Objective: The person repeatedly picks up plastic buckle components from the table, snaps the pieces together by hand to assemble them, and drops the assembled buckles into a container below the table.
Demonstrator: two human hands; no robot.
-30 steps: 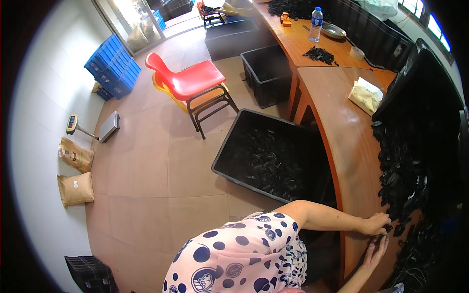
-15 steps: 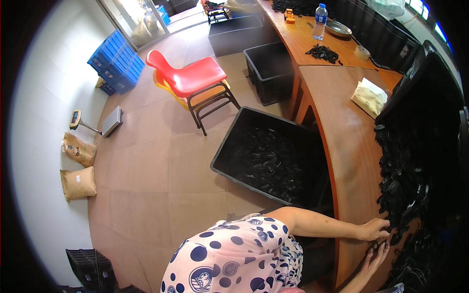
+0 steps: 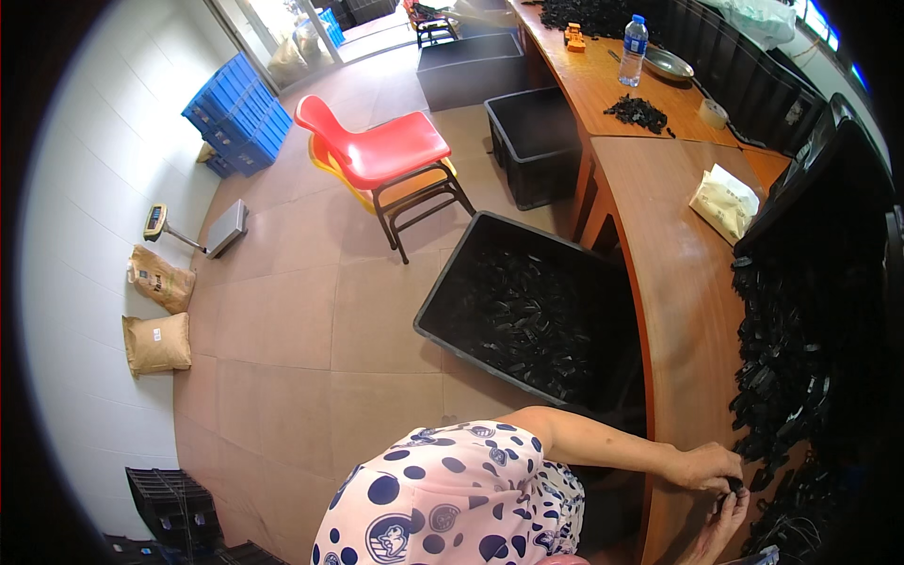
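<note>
My left hand (image 3: 708, 466) reaches over the wooden table's near end, its fingers closed in a pinch. Just below it, my right hand (image 3: 723, 523) has its fingers bent up to meet the left fingertips. Between them sits a small black piece (image 3: 734, 485), touched by both hands; its exact kind is too small to make out. Beyond the fingers, a heap of small black plastic-looking pieces (image 3: 777, 377) spreads along the table's right side. More dark pieces lie right beside my right hand, partly in shadow.
A large black bin (image 3: 443, 331) of similar pieces stands left of the wooden table (image 3: 683, 330). Farther off are another black bin (image 3: 532, 174), stacked red and yellow chairs (image 3: 386, 155), a water bottle (image 3: 633, 52), a paper packet (image 3: 725, 204) and a floor scale (image 3: 226, 229).
My hands have come together; the right fingers, more spread before, now bend against the left fingertips around a small black piece. The left hand has shifted slightly down and left. The whole view has tilted slightly.
</note>
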